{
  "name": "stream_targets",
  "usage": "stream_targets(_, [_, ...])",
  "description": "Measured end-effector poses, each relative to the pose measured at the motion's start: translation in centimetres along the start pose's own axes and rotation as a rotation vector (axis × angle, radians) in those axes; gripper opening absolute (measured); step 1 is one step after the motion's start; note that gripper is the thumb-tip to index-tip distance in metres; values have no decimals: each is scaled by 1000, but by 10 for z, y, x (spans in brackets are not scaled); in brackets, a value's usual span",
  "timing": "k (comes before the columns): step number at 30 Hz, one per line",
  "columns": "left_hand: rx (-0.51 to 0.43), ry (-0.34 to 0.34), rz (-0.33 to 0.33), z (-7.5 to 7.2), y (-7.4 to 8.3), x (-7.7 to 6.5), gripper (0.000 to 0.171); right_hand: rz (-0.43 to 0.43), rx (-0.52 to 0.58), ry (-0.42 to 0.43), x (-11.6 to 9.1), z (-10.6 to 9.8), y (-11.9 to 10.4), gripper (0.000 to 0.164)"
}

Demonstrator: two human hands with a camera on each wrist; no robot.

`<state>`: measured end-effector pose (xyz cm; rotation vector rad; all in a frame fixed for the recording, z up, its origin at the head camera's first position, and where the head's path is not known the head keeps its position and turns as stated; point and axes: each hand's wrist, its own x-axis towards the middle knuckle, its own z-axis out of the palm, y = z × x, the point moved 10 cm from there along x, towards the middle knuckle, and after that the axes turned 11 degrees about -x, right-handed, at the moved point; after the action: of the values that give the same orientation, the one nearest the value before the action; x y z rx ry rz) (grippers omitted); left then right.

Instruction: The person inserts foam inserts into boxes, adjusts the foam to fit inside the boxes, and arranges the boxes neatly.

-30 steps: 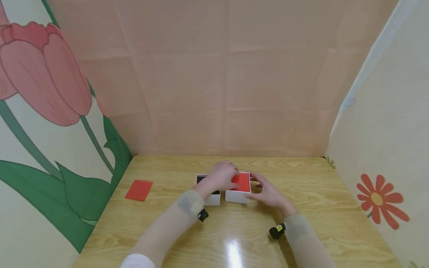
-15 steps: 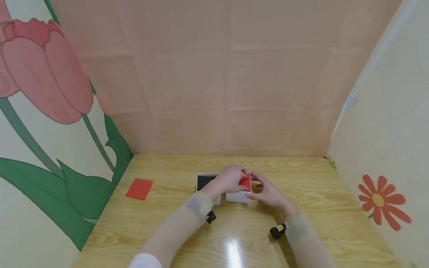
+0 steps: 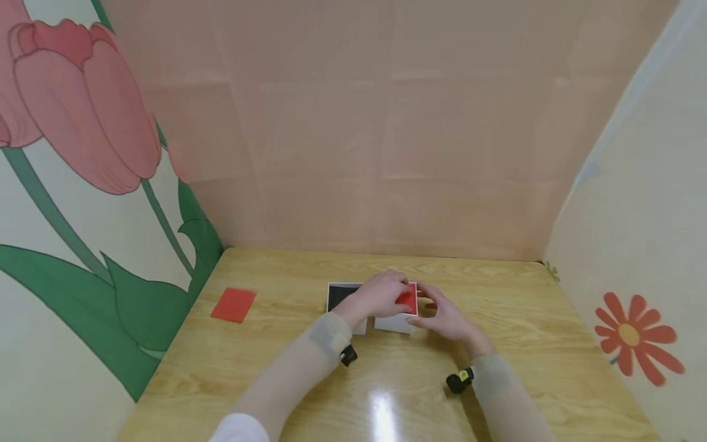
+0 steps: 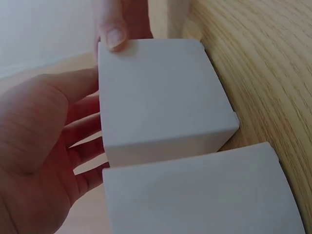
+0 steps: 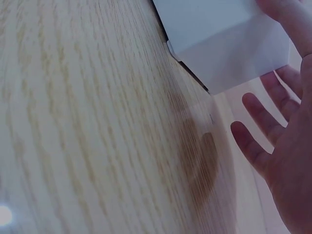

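Note:
Two small white open-topped boxes stand side by side near the middle of the table. The left box (image 3: 360, 328) is dark inside; the right box (image 3: 393, 323) has a flat red piece (image 3: 410, 299) at its top. My left hand (image 3: 381, 294) reaches over the right box, fingers relaxed and extended across the red piece, which it partly hides. In the left wrist view that hand (image 4: 44, 141) lies along the open side of the box (image 4: 161, 92). My right hand (image 3: 447, 316) grips the box's right side, thumb on the front face; its lower fingers (image 5: 251, 146) spread free.
A red square (image 3: 234, 305) lies flat on the wooden table (image 3: 287, 399) at the left. Printed floral sheets stand on both sides, and a plain pinkish sheet (image 3: 353, 123) hangs behind the table's far edge.
My left hand has moved a little right, further over the red piece, uncovering more of the left box's dark inside. The right hand keeps its hold on the right box.

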<state>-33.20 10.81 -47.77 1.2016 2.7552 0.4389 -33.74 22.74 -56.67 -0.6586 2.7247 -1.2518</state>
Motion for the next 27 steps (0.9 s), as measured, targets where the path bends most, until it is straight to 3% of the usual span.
stream_targets(6, [-162,22,-8,-13,-11,-13,55,16,-16,22,-3,-2,4,102])
stream_targets(13, [-387,184,-23,-52,-43,-50,58,53,-6,-2,-5,-1,2,105])
stream_targets(20, [-475,400,-75,-73,-108,-111,56,61,-16,1,-6,0,2,105])
stream_targets(27, [-482,485,-265,-71,-179,-183,58,84,-8,1,-6,-1,3,106])
